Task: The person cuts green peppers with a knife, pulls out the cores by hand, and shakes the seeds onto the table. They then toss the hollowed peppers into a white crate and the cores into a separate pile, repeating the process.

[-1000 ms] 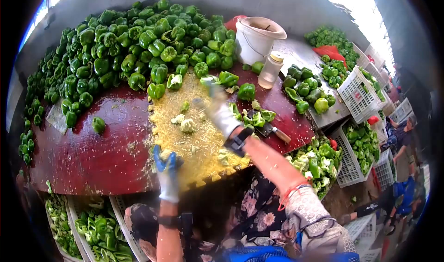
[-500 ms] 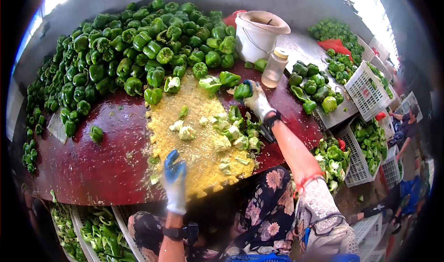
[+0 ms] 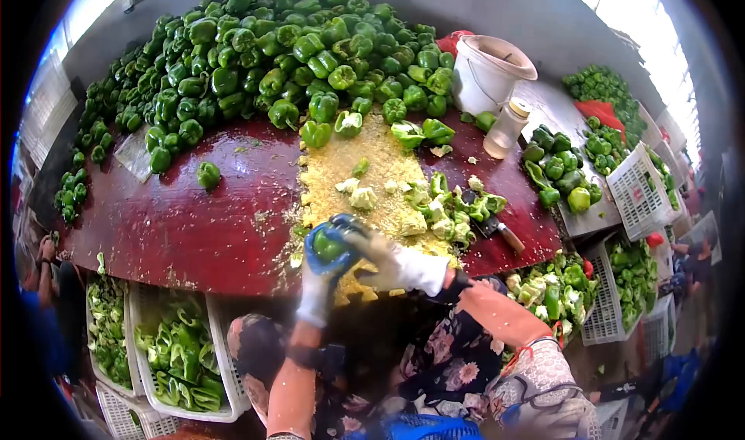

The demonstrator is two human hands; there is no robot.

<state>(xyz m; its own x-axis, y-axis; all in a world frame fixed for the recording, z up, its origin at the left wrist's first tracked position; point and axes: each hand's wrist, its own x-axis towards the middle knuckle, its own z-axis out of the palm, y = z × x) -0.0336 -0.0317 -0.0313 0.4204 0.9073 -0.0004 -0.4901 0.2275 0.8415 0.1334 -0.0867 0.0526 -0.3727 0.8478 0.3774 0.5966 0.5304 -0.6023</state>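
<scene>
A green bell pepper [image 3: 327, 247] is held above the near edge of the yellow mat [image 3: 380, 149]. Around it curl the blue-coated fingers of my left hand [image 3: 320, 268]. My right hand [image 3: 380, 255], also gloved, reaches across from the right with its fingers over the pepper's top; slight blur softens their outline. On the mat lie pale pepper cores [image 3: 362, 198] and cut green scraps [image 3: 446, 219]. A knife [image 3: 508, 237] with a wooden handle rests to their right, its blade partly under the scraps.
A big heap of bell peppers [image 3: 256, 60] covers the back of the red table [image 3: 186, 246]. A white bucket [image 3: 485, 79] and a clear jar [image 3: 506, 129] stand back right. Crates flank me, including one with cut peppers [image 3: 221, 409] at lower left. Other people are at both sides.
My right hand has brought the pepper from the back right of the table to my left hand, which has closed around it. The knife's handle now shows. The view has shifted left.
</scene>
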